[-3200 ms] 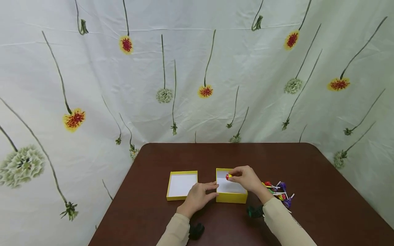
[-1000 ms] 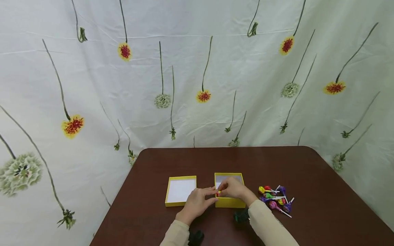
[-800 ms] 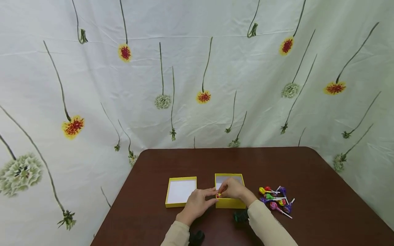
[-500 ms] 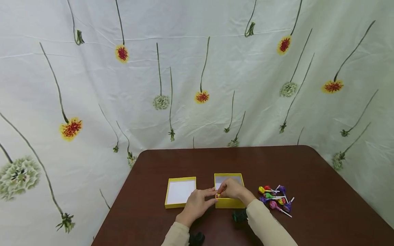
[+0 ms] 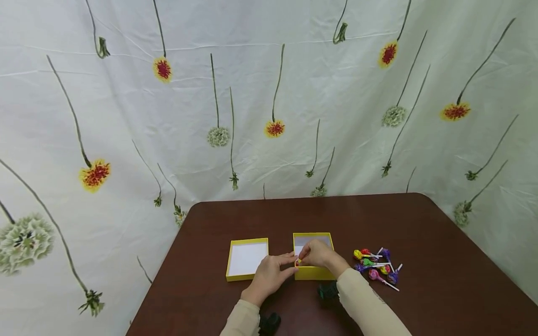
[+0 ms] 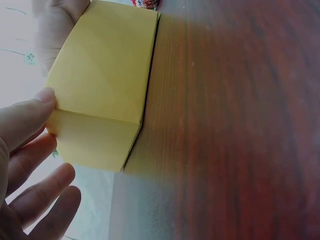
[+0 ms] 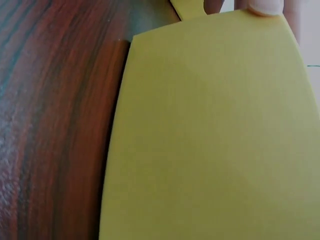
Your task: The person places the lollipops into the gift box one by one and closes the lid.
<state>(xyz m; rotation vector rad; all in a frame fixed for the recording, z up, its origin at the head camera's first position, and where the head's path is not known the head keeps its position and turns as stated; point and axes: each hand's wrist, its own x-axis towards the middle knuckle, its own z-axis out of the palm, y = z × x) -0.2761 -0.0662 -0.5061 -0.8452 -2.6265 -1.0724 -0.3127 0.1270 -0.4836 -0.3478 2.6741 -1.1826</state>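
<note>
**First:** Your right hand (image 5: 320, 253) is pinching a small red-and-yellow sweet (image 5: 299, 262) between thumb and fingers. It sits at the near left corner of the yellow box (image 5: 315, 274), just inside the wall. Whether it touches the bottom, I cannot tell.

**Second:** And your left hand (image 5: 269, 274) isn't gripping anything: its fingers are spread, and your fingertips rest against the left side of that box. In the left wrist view, your thumb lies on the upper edge by the corner.

**First:** The box stands with its open top facing up and its inside white.

**Second:** Left of it, near but apart, you have a shallow yellow lid (image 5: 232, 278), white inside up, partly behind your left hand.

**First:** To your right lies a loose pile of lollipops (image 5: 374, 275), purple, pink, green, red and yellow, on the dark brown table (image 5: 235, 217).

**Second:** Beyond the table hangs a pale cloth (image 5: 189, 107) printed with flowers.
</note>
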